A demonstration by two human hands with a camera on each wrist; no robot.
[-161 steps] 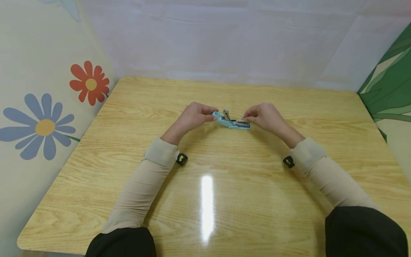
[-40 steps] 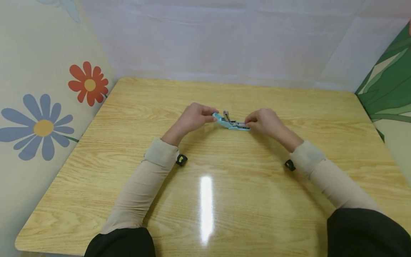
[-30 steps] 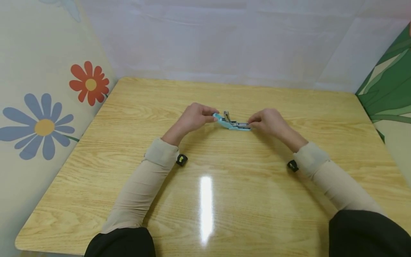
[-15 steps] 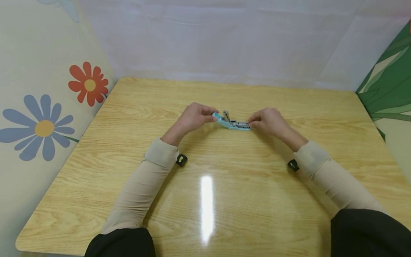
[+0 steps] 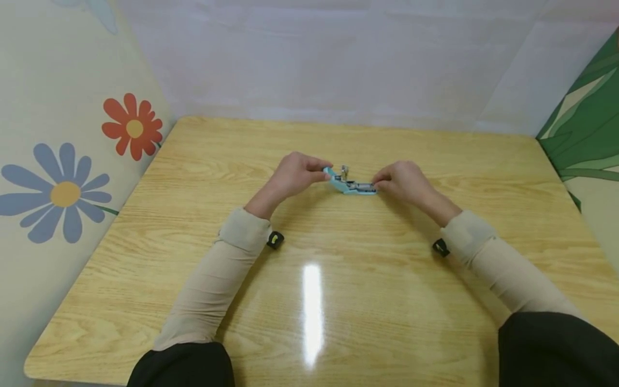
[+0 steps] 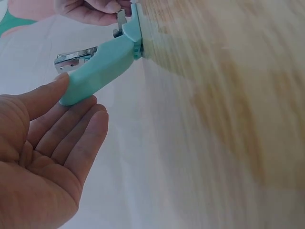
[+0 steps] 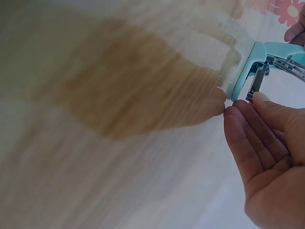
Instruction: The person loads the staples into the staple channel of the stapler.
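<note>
Evidently, seen from my distant seat, nearest in the head view were the beige sleeves (image 5: 213,287), a small black camera (image 5: 275,239) at each wrist, and beyond them two hands at a turquoise stapler (image 6: 102,67). It sat around mid-width on the far half of the table (image 5: 387,269), splayed wide: one part seemed to rest along the wood while the other tilted up leftward, a metal arm (image 6: 76,58) raised above it. The left hand (image 6: 52,160) had the tilted end grasped, thumb on one side and fingers on the other; the right hand (image 7: 274,148) pinched the opposite end, thumb against the tip of the metal track (image 7: 258,81), though how hard it squeezed I couldn't tell. I judged the stapler light and stiff, its smooth shell a little slippery, its hinge the likeliest part to suffer if forced. The broad turquoise shell looked the best hold, with skin kept clear of the metal. The glossy wood-grain top, marked by a white streak of glare (image 5: 312,317), seemed slick enough for a small base to skate. Behind ran a white, creased backdrop (image 5: 338,59); a red flower (image 5: 135,128) and a blue flower (image 5: 65,194) decorated the left wall (image 5: 48,97), green leaves (image 5: 590,118) the right.
</note>
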